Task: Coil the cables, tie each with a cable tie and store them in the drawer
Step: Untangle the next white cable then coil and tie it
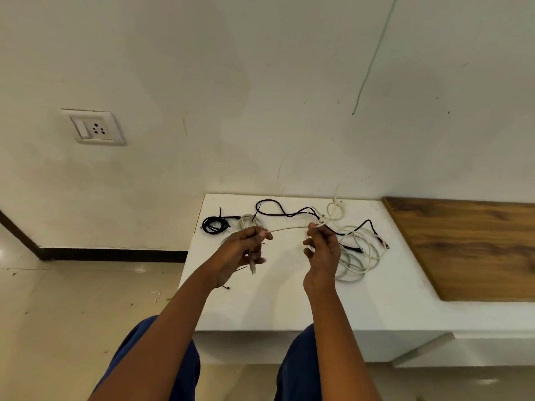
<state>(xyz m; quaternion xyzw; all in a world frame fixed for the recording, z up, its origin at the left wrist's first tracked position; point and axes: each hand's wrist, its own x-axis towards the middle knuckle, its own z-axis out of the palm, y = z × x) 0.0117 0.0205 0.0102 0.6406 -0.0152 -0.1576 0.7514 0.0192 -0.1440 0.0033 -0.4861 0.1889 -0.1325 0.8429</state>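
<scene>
The person's hands are holding a thin off-white cable (289, 228) stretched between them above the white counter (260, 302). The left hand (241, 253) is pinching it between thumb and fingers, with the plug end dangling below the palm; the right hand (322, 250) is pinching it further along with curled fingers. The held span is running left to right, roughly level, and its slack is trailing away from the right hand into the loose pile of white cable (359, 256) lying just beyond, tangled with a long black cable (278, 208). The right hand is therefore nearer the slack and would probably have to feed it. A coiled black cable (214, 224) is sitting near the counter's left edge. Open counter is lying towards the person, and a wooden panel (469, 247) is bounding the right side.
</scene>
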